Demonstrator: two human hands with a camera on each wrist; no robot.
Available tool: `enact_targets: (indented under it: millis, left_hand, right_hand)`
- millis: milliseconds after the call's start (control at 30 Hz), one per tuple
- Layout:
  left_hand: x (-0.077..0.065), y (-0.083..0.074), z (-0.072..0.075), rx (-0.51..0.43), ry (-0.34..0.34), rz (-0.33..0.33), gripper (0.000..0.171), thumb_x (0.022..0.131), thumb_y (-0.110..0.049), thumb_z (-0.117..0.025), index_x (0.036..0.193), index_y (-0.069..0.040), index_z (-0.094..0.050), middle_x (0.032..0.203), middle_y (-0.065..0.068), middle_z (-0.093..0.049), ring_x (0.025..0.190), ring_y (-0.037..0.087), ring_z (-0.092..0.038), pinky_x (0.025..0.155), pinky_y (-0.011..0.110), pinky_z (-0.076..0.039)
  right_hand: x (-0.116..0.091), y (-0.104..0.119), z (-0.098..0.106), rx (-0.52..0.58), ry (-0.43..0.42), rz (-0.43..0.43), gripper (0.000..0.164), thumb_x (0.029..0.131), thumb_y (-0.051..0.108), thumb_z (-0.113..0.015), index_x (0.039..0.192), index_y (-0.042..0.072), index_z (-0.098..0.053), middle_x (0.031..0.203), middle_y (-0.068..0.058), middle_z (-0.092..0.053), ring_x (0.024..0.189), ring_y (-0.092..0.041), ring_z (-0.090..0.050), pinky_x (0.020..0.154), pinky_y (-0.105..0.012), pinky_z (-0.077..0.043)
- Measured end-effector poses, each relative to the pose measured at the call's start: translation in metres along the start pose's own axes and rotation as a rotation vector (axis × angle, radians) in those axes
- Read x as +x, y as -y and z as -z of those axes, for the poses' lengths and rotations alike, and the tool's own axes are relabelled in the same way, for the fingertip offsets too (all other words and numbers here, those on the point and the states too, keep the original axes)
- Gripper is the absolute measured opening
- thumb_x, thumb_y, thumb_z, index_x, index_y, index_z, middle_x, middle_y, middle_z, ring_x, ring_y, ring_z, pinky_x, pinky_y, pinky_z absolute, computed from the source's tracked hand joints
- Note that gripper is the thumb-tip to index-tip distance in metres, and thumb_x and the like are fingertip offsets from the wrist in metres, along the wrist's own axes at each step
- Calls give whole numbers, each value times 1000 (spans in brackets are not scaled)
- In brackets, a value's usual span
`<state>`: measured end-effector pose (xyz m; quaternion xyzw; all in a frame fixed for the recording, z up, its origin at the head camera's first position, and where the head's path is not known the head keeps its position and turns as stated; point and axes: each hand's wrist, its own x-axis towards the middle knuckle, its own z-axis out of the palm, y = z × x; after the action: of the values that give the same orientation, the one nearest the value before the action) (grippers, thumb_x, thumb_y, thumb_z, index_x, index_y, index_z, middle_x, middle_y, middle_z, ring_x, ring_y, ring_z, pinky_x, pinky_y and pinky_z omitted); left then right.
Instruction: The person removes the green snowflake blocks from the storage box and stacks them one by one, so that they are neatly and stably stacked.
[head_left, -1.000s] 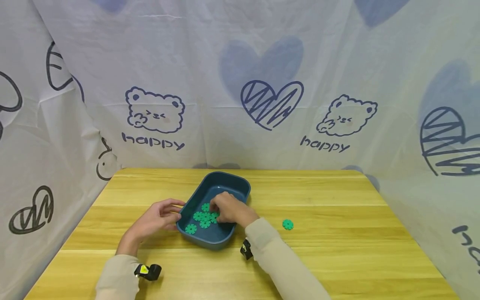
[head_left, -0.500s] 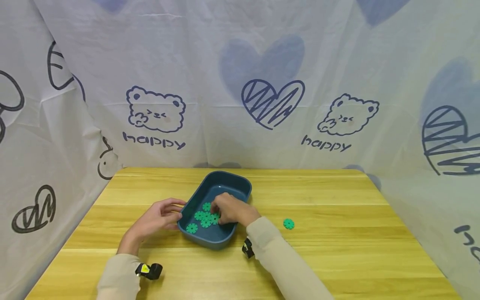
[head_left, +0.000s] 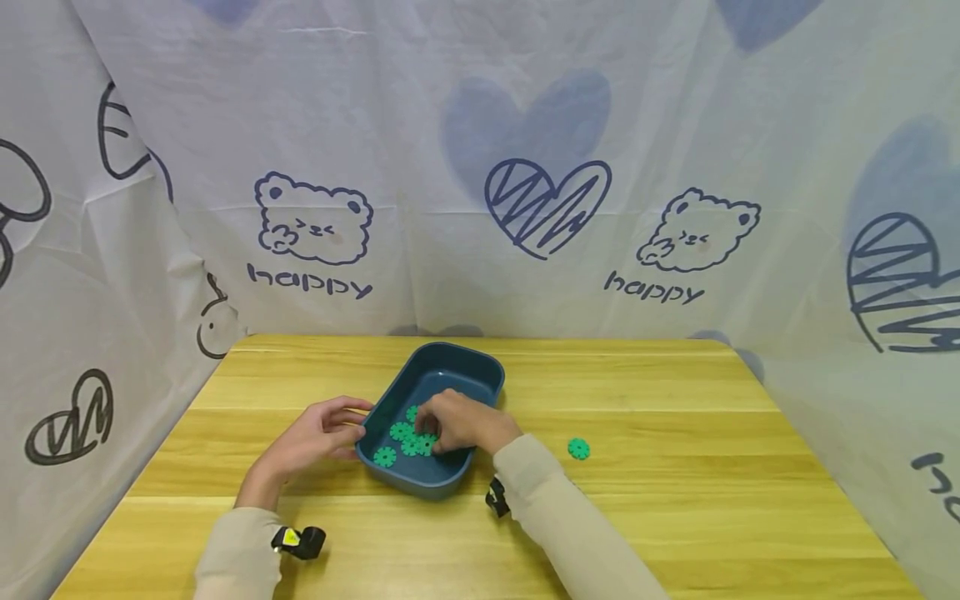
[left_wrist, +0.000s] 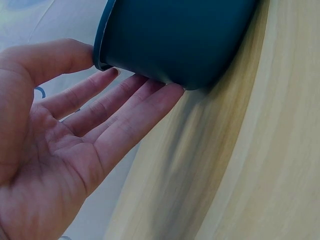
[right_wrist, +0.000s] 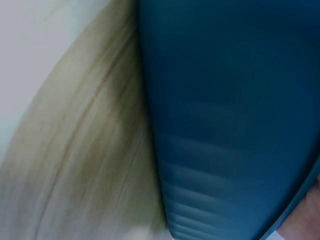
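A dark blue rectangular tub (head_left: 450, 377) sits turned at an angle on the table. Several flat green notched discs (head_left: 385, 457) lie in its near part, some overlapping. My right hand (head_left: 459, 418) reaches over the tub's right side, its curled fingers and thumb pinching one green notched disc (head_left: 425, 445) on the pile. In the right wrist view the tub wall hides most of that hand. My left hand (head_left: 318, 433) is at the tub's left side. In the left wrist view, its thumb touches the rim and its nearly straight fingers (left_wrist: 135, 117) lie against the outer wall.
One more green disc (head_left: 578, 448) lies by itself on the wooden table (head_left: 675, 517), right of the tub. A printed white cloth (head_left: 435, 250) hangs behind the table and along its sides.
My right hand has shifted slightly left and toward me inside the tub, and the pinched disc has moved with it over the pile. My left hand stays at the tub's side.
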<state>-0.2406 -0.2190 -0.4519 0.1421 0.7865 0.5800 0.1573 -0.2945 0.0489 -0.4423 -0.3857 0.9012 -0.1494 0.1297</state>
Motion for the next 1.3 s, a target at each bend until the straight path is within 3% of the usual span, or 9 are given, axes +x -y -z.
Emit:
enact_targets:
  millis: [633,1033,1300]
  left_hand:
    - [1,1,0,1,-5,-2,46,103,-10,-60,145,5,-48,141,36,-55,115,37,-69,87,41,-65]
    - [0,-1,1,7,-5,2,47,102,-10,-60,145,5,-48,138,33,-59,114,36,-69,87,41,-65]
    - [1,0,-1,-1,-4,1,46,102,-10,-60,144,5,-49,138,33,-59,113,33,-70,87,40,-65]
  right_hand:
    - [-2,3,0,-12,29,-27,25,83,9,-84,107,13,-78,98,3,-74,85,-5,-61,79,-16,-55]
    - [-7,5,4,15,-60,31,23,86,18,-83,106,9,-78,96,0,-76,80,-2,-62,74,-11,-54]
    - [-21,8,19,61,-92,48,22,87,19,-82,106,9,-77,98,-1,-75,84,-5,-63,76,-13,-54]
